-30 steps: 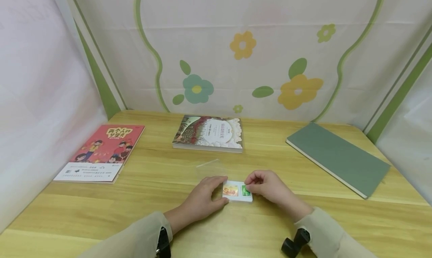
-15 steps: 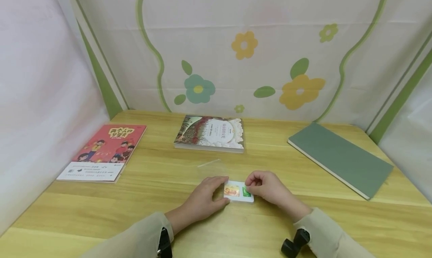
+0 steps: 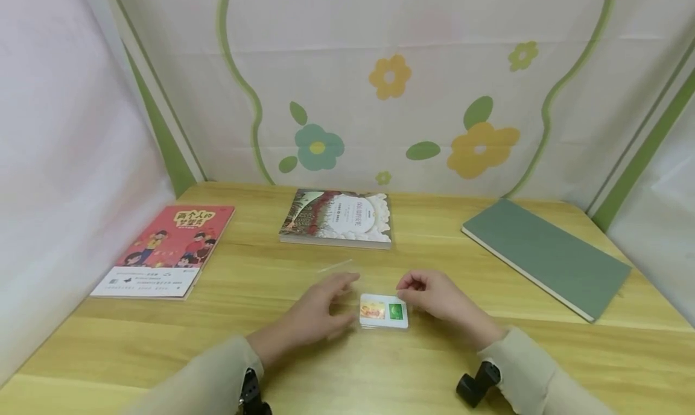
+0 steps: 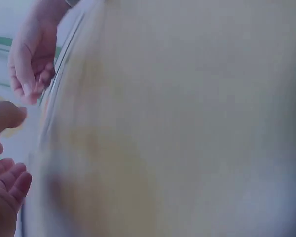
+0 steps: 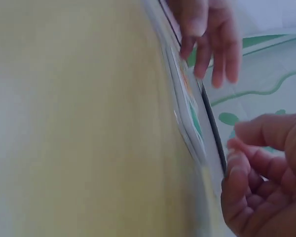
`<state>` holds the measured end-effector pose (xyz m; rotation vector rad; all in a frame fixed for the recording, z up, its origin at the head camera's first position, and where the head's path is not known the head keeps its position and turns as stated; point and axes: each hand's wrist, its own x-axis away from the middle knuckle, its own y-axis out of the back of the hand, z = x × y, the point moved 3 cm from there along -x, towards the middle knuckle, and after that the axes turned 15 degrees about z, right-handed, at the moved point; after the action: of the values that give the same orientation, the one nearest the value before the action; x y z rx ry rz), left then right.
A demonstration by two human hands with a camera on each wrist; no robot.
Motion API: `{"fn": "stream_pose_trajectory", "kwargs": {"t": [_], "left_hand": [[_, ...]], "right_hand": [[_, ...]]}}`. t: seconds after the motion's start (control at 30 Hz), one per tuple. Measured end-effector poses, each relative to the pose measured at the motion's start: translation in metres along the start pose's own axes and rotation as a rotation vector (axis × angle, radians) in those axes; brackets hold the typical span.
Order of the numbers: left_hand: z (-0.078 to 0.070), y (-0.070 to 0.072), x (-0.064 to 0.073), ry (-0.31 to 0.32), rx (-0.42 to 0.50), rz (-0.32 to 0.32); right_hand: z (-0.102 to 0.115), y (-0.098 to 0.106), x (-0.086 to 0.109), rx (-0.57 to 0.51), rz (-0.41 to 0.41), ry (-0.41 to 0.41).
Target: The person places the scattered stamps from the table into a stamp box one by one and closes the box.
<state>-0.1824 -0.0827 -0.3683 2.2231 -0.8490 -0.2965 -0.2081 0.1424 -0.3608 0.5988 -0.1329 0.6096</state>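
Observation:
On the table between the two hands lies a small white card (image 3: 383, 319) with an orange-gold picture and a green, stamp-like one. In the right wrist view its edge shows thin layers. My left hand (image 3: 317, 318) is just left of the card, fingers and thumb spread and apart from it. At the card's far right corner is my right hand (image 3: 434, 297), its fingers loosely bent. Nothing shows between the right thumb and forefinger in the right wrist view. A clear plastic sheet or bag (image 3: 335, 266) lies behind the left hand, partly hidden by it.
A red picture book (image 3: 171, 240) lies at the left of the wooden table (image 3: 244, 324). At the back middle is a book with a patterned cover (image 3: 336, 219). A green hardcover book (image 3: 543, 255) lies at the right. Flower-printed cloth (image 3: 358, 95) walls the back.
My left hand has let go of the card and drawn back left. My right fingers have lifted off the green picture toward the card's far corner, leaving that picture fully visible.

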Motion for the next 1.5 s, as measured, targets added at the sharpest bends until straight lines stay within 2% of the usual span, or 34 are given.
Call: {"fn": "stream_pose_trajectory", "kwargs": {"t": [0.13,0.23,0.37,0.57,0.7,0.87,1.1,1.33,1.5], "left_hand": [[-0.001,0.022,0.004,0.034,0.010,-0.034],[0.002,0.032,0.005,0.077,0.000,-0.051],[0.009,0.035,0.006,0.129,-0.015,-0.040],[0.016,0.034,0.007,0.187,-0.043,-0.038],[0.020,0.033,0.007,0.229,-0.059,-0.033],[0.026,0.032,0.005,0.246,-0.073,-0.010],[0.038,0.036,-0.003,0.280,-0.067,0.002],[0.038,0.039,-0.005,0.256,-0.044,0.007],[0.037,0.039,-0.006,0.262,-0.039,0.008]], "right_hand": [[0.009,0.011,-0.004,0.091,0.003,0.044],[0.015,0.016,-0.011,0.156,0.025,0.085],[0.022,0.020,-0.025,0.254,0.077,0.147],[0.030,0.019,-0.044,0.408,0.238,0.212],[0.031,0.017,-0.056,0.473,0.302,0.219],[0.036,0.013,-0.070,0.517,0.341,0.193],[0.041,0.007,-0.090,0.511,0.415,0.197],[0.045,0.000,-0.098,0.544,0.420,0.167],[0.048,-0.004,-0.100,0.576,0.408,0.141]]}}
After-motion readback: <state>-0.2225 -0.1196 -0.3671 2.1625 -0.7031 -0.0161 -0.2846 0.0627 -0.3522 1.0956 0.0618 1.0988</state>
